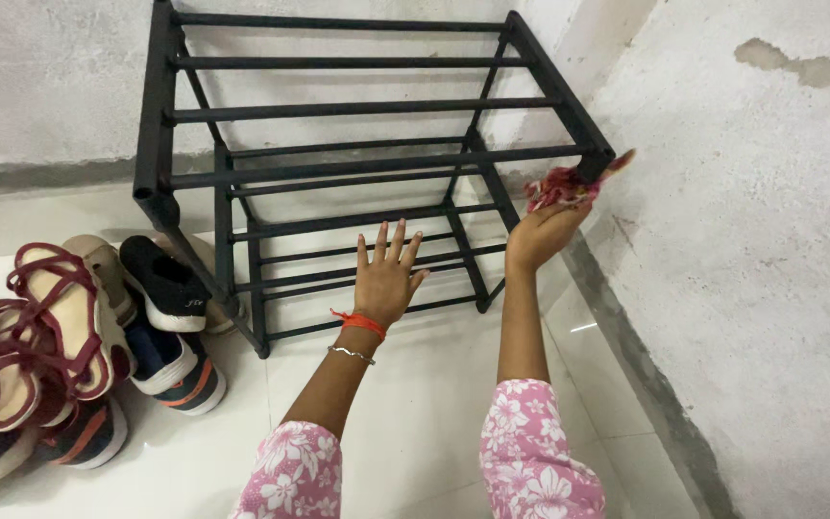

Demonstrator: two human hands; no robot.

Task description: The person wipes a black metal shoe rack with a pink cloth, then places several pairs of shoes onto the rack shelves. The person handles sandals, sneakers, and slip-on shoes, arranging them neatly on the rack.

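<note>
Item: black metal shoe rack point(357, 108), three tiers of bare bars, standing in the upper centre of the frame, in a corner of rough grey walls point(770, 240).

Right hand point(542, 234): raised at right of centre, closed around a bunched red and pink cloth point(561, 187). The cloth is pressed against the rack's top right front corner, beside the right-hand wall. One pinkish end of the cloth sticks out toward the wall.

Left hand point(385, 279): in the centre of the frame, open, fingers spread, palm down, holding nothing. It lies in front of the rack's lower bars; whether it touches them cannot be told. An orange thread and a thin metal bangle circle the wrist.

Sleeves: pink with white flowers, at bottom centre, cut off by the lower edge.

Surroundings: a heap of shoes point(79, 336) at lower left on the glossy white tiled floor point(425, 423), crowding the rack's front left leg. It holds maroon strapped sandals, dark sneakers with white and orange soles and a beige shoe. Some pairs run off the left edge.

Obscured: the rack's rear legs sit behind its bars and are hard to follow.
</note>
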